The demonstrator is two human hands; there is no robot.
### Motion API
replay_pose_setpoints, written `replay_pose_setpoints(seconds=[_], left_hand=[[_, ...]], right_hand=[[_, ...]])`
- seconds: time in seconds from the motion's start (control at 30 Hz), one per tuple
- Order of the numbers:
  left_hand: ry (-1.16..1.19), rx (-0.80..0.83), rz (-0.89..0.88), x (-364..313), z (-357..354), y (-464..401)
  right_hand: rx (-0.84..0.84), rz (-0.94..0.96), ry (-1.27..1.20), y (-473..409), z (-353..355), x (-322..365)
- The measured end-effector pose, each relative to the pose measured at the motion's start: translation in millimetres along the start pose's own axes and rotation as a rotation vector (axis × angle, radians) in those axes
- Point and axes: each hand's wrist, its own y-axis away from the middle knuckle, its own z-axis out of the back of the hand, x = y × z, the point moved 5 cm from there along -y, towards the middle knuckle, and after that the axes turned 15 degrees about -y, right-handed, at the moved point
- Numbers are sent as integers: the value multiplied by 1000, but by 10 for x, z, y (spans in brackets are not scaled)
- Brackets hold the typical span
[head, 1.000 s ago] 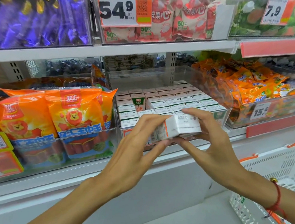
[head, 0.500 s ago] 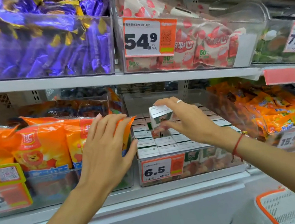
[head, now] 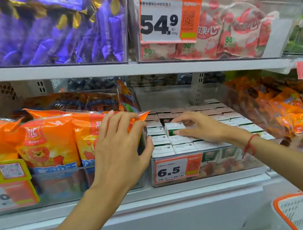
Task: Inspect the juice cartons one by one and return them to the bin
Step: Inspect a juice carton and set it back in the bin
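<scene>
Right hand (head: 205, 126) pinches a juice carton (head: 174, 128) between thumb and fingers, lowering it into the clear bin (head: 209, 173) among its neighbours. Left hand (head: 120, 148) hovers open, holding nothing. The carton, probably light, stiff and crushable, is best gripped across its side faces; its long axis appears near-vertical, top upward.

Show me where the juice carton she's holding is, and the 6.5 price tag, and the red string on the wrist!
juice carton (head: 175, 128), head view, on its white top face.
6.5 price tag (head: 171, 170), head view, on the white part with the number.
red string (head: 249, 143), head view, on the strand across the right wrist.
</scene>
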Motion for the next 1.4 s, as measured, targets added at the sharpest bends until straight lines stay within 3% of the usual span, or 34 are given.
replay_pose_setpoints(seconds=[0.4,0.57,0.8,1.07,1.2,1.3,1.4], left_hand=[[-11,26,26,-9,-21,8],[1,4,27,-21,-18,6],[2,-15,21,-4,-19,11],[27,-19,22,-16,-29,4],[30,-18,12,-11,-42,-4],[32,-17,2,8,-59,0],[36,-10,-5,14,-64,-7]], right_hand=[[17,40,226,74,-92,18],[-168,108,223,-140,91,79],[-28,-104,461,-660,88,-128],[-31,-146,692,-899,-4,-134],[-60,-130,522,-843,72,-72],[-149,-21,326,-664,157,66],[-288,95,283,-309,222,289]])
